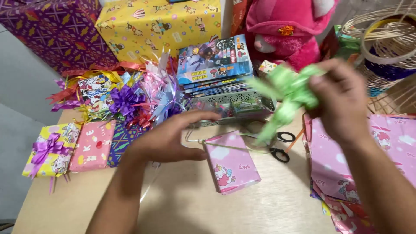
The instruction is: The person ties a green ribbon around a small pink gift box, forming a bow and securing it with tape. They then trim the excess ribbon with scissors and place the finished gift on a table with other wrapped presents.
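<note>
Green ribbon bow (pixel 288 93): blurred, loops indistinct; pinched in closed right hand (pixel 342 102), raised above the counter (pixel 186 203), tails trailing down-left. Pink wrapped box (pixel 232 162): flat on counter, long axis running away from viewer, slightly tilted. Left hand (pixel 171 138): open, fingers spread, beside box. Scissors (pixel 281 147): partly hidden behind bow. Light wooden counter, crowded with wrapped gifts, bows.

Bare table (pixel 182 203) in front; bows (pixel 130 102) and books (pixel 215 65) crowd behind
</note>
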